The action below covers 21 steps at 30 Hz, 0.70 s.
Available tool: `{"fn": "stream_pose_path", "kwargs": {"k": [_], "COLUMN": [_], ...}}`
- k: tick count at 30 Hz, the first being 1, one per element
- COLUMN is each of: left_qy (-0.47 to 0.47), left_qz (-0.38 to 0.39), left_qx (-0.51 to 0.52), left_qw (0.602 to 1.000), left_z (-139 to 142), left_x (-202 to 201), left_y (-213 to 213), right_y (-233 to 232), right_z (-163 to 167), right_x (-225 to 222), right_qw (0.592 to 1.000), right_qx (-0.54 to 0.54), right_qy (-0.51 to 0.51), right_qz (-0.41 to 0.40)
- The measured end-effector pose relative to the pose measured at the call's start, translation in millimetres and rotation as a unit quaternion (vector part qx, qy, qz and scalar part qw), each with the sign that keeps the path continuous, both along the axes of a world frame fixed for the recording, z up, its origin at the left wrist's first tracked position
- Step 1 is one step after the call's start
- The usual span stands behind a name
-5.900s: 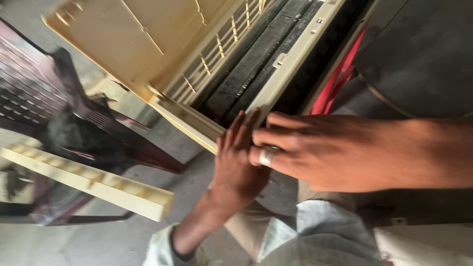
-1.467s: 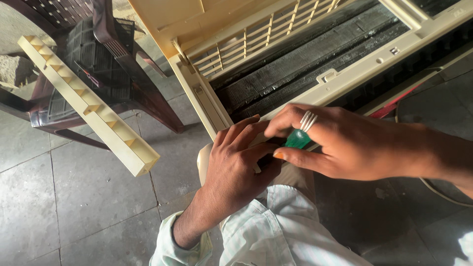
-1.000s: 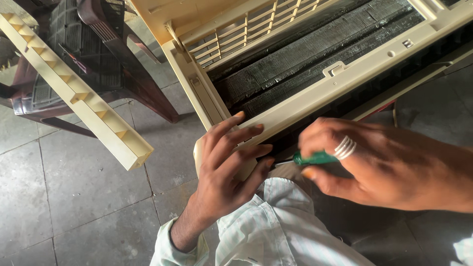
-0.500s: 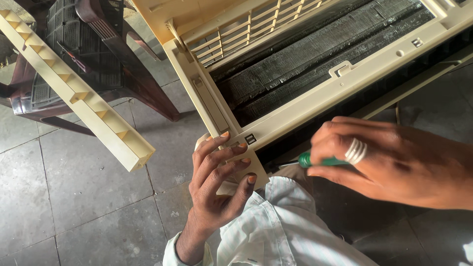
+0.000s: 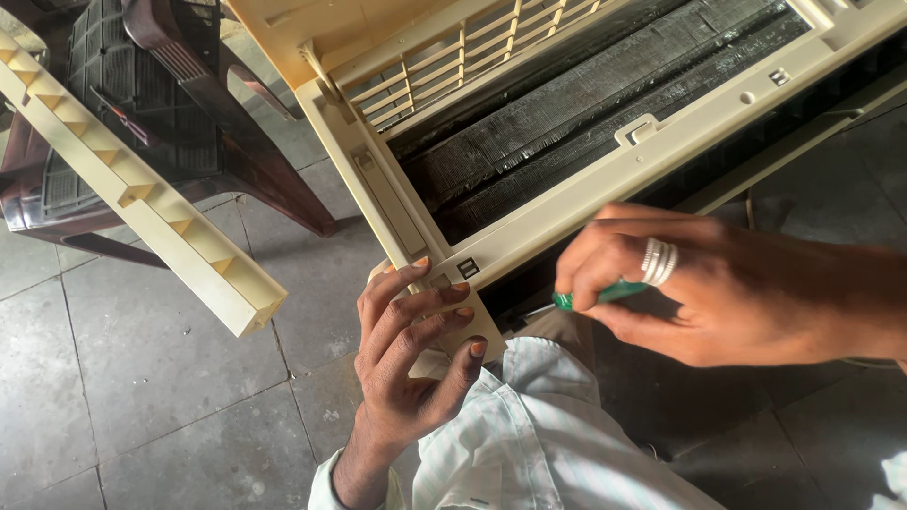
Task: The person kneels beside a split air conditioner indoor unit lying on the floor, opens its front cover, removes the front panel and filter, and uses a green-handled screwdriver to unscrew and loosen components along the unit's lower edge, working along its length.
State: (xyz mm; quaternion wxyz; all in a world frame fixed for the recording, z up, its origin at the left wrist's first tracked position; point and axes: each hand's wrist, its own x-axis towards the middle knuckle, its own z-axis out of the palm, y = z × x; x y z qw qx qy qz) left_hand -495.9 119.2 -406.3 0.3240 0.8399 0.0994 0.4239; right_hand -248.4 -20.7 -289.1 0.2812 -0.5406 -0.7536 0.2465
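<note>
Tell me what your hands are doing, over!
Left hand open, fingers on cooler frame corner. Right hand shut on green screwdriver. Louvre panel lies on chair, clear of hands.

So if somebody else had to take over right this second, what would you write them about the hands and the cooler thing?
Left hand: open, fingers spread against the near corner of the cream plastic casing, steadying it.
Right hand: closed around a green-handled screwdriver, its tip pointing under the casing's front rail, near that corner.
The casing lies tilted over the lap, and its dark ribbed panel is uncovered.
A long cream slatted strip rests across the brown plastic chair to the left, apart from the casing.
Done: strip is off.
Left: the spot the screwdriver is aimed at; the screw itself is hidden.
</note>
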Motion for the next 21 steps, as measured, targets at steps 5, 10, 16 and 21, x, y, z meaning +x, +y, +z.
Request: {"fn": "stream_pose_path", "kwargs": {"k": [5, 10, 16, 21], "left_qy": [0.002, 0.007, 0.011, 0.016], "left_qz": [0.001, 0.003, 0.004, 0.000], "left_qx": [0.004, 0.007, 0.004, 0.006], "left_qw": [1.000, 1.000, 1.000, 1.000], "left_z": [1.8, 1.5, 1.0, 0.9], "left_x": [0.8, 0.4, 0.2, -0.6], "left_y": [-0.7, -0.9, -1.7, -1.3], "right_y": [1.9, -2.4, -5.0, -4.0], "right_z": [-0.4, -1.6, -2.4, -3.7], "right_x": [-3.5, -9.5, -8.8, -7.8], "right_qw": [0.998, 0.999, 0.999, 0.999], "right_qx": [0.018, 0.043, 0.033, 0.037], "right_qy": [-0.056, -0.025, -0.017, -0.001], "right_qz": [-0.005, -0.009, -0.019, -0.014]}}
